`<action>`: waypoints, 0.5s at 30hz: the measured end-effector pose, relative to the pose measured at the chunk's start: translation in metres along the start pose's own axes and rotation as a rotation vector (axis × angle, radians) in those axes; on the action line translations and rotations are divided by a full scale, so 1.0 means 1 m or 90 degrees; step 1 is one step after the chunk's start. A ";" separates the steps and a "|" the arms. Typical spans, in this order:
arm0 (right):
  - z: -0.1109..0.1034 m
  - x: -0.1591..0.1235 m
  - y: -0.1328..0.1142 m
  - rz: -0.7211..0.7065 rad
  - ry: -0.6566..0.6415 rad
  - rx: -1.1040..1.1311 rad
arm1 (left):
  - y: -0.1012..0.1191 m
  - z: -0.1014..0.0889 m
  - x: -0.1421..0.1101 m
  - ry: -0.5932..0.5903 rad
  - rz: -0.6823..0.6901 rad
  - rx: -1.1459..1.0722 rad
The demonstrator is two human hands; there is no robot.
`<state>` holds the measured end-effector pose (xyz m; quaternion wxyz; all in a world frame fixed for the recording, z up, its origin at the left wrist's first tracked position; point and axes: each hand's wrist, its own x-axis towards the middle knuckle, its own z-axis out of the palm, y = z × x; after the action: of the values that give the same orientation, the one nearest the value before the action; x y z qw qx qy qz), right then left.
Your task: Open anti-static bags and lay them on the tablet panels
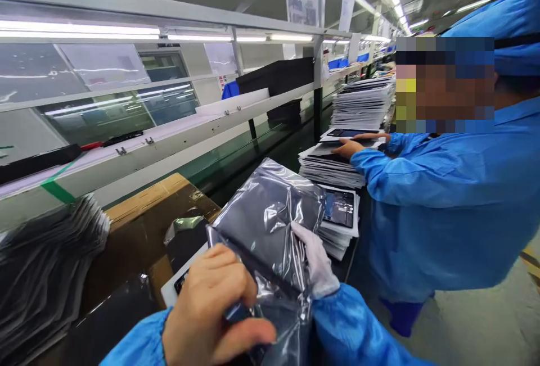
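Note:
A dark flat sheet in a clear plastic bag (261,214) lies tilted in front of me, its glossy film creased. My right hand (316,262), in a white glove, grips the bag's right side, with a finger stretched over the film. Bare and curled, my left hand (215,304) is at the bag's near left edge; its thumb points right. The fingertips of that hand are partly hidden, but they appear closed on the film. Under the bag, on the left, a white-edged sheet (171,290) partly shows.
Left stands a pile of dark plastic bags (50,276) beside a brown carton (147,203). White sheets with dark panels (340,208) are stacked beyond my right hand. A co-worker in blue (447,203) handles another stack (324,166). A metal shelf rail (185,141) runs behind.

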<state>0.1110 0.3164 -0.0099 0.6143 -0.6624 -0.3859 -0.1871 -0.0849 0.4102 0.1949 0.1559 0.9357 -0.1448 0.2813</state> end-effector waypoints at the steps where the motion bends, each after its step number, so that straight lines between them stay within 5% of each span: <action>1: 0.000 0.003 0.004 0.003 -0.003 0.006 | -0.002 -0.009 -0.009 -0.017 -0.048 -0.002; 5: 0.006 0.003 0.020 0.030 -0.030 0.033 | -0.018 -0.028 -0.058 -0.065 -0.262 -0.003; 9: 0.015 0.004 0.018 0.033 -0.041 0.057 | -0.024 -0.027 -0.100 -0.087 -0.435 0.033; 15: 0.018 0.010 -0.010 0.038 -0.041 0.002 | -0.004 -0.015 -0.116 0.036 -0.510 0.245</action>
<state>0.1057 0.3357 0.0010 0.6079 -0.6783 -0.3857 -0.1469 -0.1836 0.4408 0.1399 0.0796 0.9218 0.2886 0.2462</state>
